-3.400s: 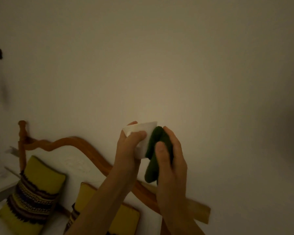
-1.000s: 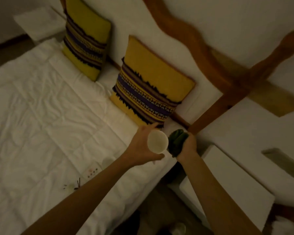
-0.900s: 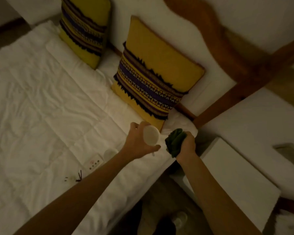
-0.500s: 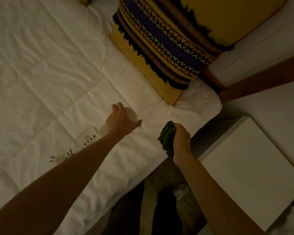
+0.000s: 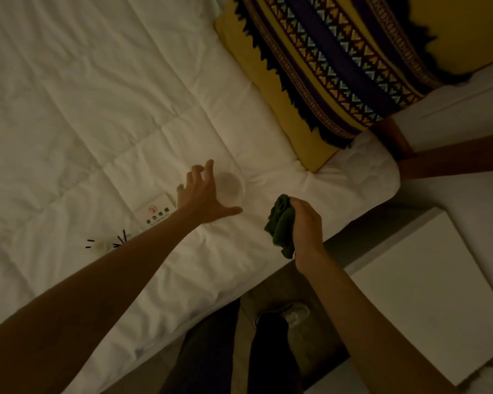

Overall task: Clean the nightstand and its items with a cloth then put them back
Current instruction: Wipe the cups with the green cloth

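A small white cup (image 5: 230, 186) stands upright on the white bedcover (image 5: 97, 115). My left hand (image 5: 202, 194) hovers just left of the cup with fingers spread and holds nothing. My right hand (image 5: 306, 227) grips a bunched dark green cloth (image 5: 281, 226) above the bed's edge. The white nightstand top (image 5: 427, 297) lies bare at the lower right. A small white no-smoking sign card (image 5: 155, 213) lies on the bedcover beside my left wrist. A small pale item with dark sticks (image 5: 104, 244) lies further left, partly hidden by my left forearm.
A yellow cushion with purple patterned bands (image 5: 339, 61) leans at the head of the bed. The wooden headboard post (image 5: 450, 160) runs behind the nightstand. My legs and a shoe (image 5: 293, 314) stand in the narrow floor gap between bed and nightstand.
My left hand set the white cup down on the bedcover and let go, its fingers now spread beside it. The view tilted down from the wall to the bed. The cloth stays in my right hand.
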`<state>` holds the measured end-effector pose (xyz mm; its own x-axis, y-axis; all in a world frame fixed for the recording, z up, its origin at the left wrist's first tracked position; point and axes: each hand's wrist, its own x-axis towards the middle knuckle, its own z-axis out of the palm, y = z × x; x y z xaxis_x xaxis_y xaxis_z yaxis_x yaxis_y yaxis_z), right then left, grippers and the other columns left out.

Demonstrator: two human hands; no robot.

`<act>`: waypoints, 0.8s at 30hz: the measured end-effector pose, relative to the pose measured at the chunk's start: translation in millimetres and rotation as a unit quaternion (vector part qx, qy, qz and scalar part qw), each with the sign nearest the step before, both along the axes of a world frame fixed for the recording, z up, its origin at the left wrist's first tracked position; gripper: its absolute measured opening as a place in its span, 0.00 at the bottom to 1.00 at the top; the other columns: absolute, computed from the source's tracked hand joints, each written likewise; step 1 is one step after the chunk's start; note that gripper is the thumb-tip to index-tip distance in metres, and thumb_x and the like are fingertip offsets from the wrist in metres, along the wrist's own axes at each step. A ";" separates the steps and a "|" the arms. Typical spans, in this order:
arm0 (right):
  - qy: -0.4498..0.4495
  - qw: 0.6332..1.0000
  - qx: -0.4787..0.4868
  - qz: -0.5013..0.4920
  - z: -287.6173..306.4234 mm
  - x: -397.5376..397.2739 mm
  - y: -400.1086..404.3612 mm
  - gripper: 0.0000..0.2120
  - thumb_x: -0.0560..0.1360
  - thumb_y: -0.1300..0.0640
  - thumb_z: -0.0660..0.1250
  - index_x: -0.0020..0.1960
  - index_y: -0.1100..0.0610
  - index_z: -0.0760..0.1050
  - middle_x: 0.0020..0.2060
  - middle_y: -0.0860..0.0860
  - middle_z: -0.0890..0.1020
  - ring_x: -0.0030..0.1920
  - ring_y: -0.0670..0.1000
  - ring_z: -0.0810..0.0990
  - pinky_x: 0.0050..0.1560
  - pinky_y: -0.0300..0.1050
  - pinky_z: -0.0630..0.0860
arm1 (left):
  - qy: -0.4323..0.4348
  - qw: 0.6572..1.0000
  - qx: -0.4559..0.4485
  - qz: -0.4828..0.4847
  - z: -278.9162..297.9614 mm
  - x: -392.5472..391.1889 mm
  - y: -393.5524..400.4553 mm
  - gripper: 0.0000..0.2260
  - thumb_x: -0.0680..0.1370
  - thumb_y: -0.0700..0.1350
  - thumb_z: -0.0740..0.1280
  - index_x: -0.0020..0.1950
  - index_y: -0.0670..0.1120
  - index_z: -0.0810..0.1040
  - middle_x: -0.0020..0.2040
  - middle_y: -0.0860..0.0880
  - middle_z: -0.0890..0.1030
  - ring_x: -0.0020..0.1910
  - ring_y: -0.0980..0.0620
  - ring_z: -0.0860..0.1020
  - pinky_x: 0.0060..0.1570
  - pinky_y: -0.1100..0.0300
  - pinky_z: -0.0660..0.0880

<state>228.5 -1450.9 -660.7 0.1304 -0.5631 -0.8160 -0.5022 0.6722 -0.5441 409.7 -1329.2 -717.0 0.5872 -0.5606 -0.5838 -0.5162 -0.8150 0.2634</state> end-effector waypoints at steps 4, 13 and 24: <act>-0.012 1.000 -0.004 0.007 5.4 1.3 1.3 0.12 0.80 0.48 0.62 0.52 0.53 0.82 0.46 0.55 0.86 0.46 0.57 0.86 0.48 0.52 0.82 | -0.015 0.997 0.060 -0.050 -1.1 0.4 36.4 0.57 0.58 0.67 0.78 0.76 0.45 0.53 0.70 0.40 0.64 0.70 0.38 0.65 0.64 0.37 0.67; -0.035 0.999 -0.007 -0.025 53.2 -19.9 6.5 0.13 0.80 0.45 0.63 0.53 0.51 0.82 0.48 0.56 0.86 0.51 0.59 0.84 0.52 0.54 0.81 | 0.013 0.999 -0.003 0.037 38.0 5.8 43.0 0.43 0.59 0.52 0.84 0.65 0.41 0.64 0.60 0.42 0.74 0.58 0.39 0.76 0.52 0.44 0.78; -0.131 0.965 -0.206 -0.100 273.5 -62.2 -52.7 0.17 0.80 0.46 0.62 0.55 0.57 0.81 0.48 0.58 0.83 0.48 0.57 0.82 0.49 0.53 0.79 | 0.093 0.926 -0.366 0.030 299.2 24.3 -44.5 0.35 0.60 0.62 0.80 0.62 0.61 0.70 0.53 0.58 0.77 0.49 0.61 0.77 0.42 0.64 0.74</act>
<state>166.3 -1503.6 -387.2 0.1567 -0.8678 -0.4715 -0.1948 0.4409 -0.8762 434.0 -1373.7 -417.9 0.5575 -0.8156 -0.1549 -0.3661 -0.4090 0.8359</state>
